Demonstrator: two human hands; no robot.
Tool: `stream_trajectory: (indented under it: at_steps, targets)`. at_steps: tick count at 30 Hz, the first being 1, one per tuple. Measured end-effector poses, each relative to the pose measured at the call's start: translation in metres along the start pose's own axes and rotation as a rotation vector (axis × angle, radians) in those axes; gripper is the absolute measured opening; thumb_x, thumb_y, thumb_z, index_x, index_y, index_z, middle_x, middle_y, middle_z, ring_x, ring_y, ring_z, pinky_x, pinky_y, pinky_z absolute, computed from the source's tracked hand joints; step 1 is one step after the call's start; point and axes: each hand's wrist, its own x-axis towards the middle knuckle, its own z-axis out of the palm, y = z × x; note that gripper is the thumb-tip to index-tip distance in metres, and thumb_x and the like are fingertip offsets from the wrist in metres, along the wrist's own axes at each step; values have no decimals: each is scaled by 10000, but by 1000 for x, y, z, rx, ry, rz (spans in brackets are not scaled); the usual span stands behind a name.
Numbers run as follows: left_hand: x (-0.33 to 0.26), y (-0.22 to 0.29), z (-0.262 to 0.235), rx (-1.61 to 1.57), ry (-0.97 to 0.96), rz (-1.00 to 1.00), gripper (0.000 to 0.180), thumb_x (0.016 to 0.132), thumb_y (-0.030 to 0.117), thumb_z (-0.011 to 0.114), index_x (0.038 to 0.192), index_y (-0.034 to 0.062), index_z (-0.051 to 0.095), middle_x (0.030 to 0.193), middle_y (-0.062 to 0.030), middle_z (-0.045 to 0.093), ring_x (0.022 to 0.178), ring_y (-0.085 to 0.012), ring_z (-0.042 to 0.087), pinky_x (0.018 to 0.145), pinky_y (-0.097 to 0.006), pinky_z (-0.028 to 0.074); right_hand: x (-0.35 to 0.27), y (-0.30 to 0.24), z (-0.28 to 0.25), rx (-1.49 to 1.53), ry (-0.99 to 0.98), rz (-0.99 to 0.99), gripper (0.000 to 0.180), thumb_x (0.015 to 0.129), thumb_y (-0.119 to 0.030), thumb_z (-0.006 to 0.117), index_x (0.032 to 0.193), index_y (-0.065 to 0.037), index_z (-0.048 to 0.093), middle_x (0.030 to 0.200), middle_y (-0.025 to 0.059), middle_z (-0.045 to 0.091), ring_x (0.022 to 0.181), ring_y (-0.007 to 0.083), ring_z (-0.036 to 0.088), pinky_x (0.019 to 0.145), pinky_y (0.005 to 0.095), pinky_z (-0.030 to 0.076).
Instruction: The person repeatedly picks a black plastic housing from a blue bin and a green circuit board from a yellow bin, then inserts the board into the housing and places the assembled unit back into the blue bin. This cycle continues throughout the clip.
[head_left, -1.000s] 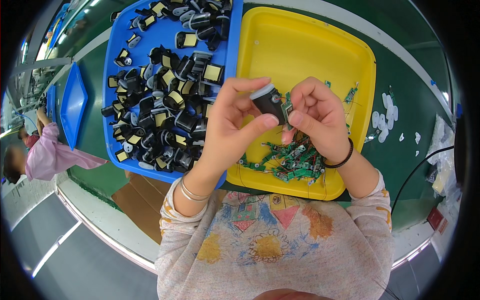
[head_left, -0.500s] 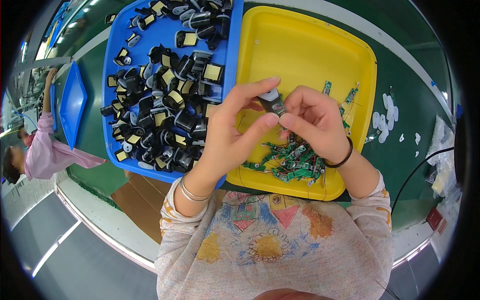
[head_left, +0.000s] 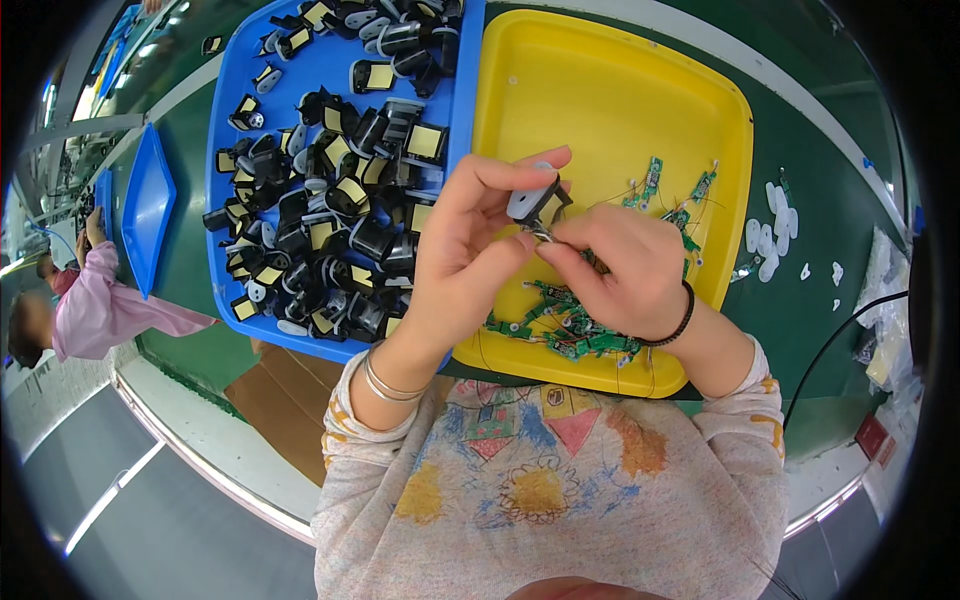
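Through the head camera I had the left hand curled around a small black-and-grey plastic housing, grasping it between the thumb below and the fingers above. That housing was up over the left part of a yellow rectangular plastic tray, tilted, its grey end toward the left. The right hand had its thumb and bent fingers drawn together at the housing's lower end, where a shiny bit showed; I could not tell whether they pinched the housing itself or a small piece against it.

Under and beside the right hand, a heap of narrow green circuit boards with thin wires lay in the near part of the yellow tray, with several more strewn higher along its right side. Just left stood a large blue plastic tray, crowded with black housings bearing cream-coloured squares. To the right, I saw white oval plastic pieces clustered on the green tabletop. Far left, a co-worker in pink sat near another blue tray.
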Motion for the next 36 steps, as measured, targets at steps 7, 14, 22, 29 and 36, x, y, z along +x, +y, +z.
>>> stream_trajectory:
  at_steps: [7,14,22,29,36]
  targets:
    - [-4,7,-4,281,-17,-32,427,750,-21,533,1167,-5,444,1193,-130,485,1050,-163,484,847,-290,412,-3,2,-1,787,-26,511,97,754,-22,627,749,3,533,665,37,576,573,84,589,503,187,439]
    - [-1,11,-1,352,-60,-34,475,760,85,570,1199,-10,417,1209,-169,468,1091,-208,458,932,-342,361,-1,6,-2,755,-83,409,69,768,2,602,804,14,545,680,43,589,589,82,590,505,186,446]
    - [-1,9,-5,574,-45,46,490,770,118,560,1216,-24,419,1130,-164,537,1042,-214,513,911,-328,385,-1,6,1,801,-100,421,88,762,-1,612,832,16,563,693,51,599,591,88,594,506,194,453]
    - [-2,15,-5,454,-54,15,468,771,141,562,1189,-37,449,1089,-182,557,1028,-227,528,912,-333,385,1,7,-2,654,-121,301,119,731,-25,653,818,1,577,694,46,599,588,94,592,511,194,452]
    - [-3,15,3,224,-23,-30,542,714,98,618,1201,-29,418,1108,-188,535,1048,-211,507,926,-325,373,2,4,-4,512,-119,245,114,714,-51,665,785,-15,584,692,44,585,578,120,575,513,222,442]
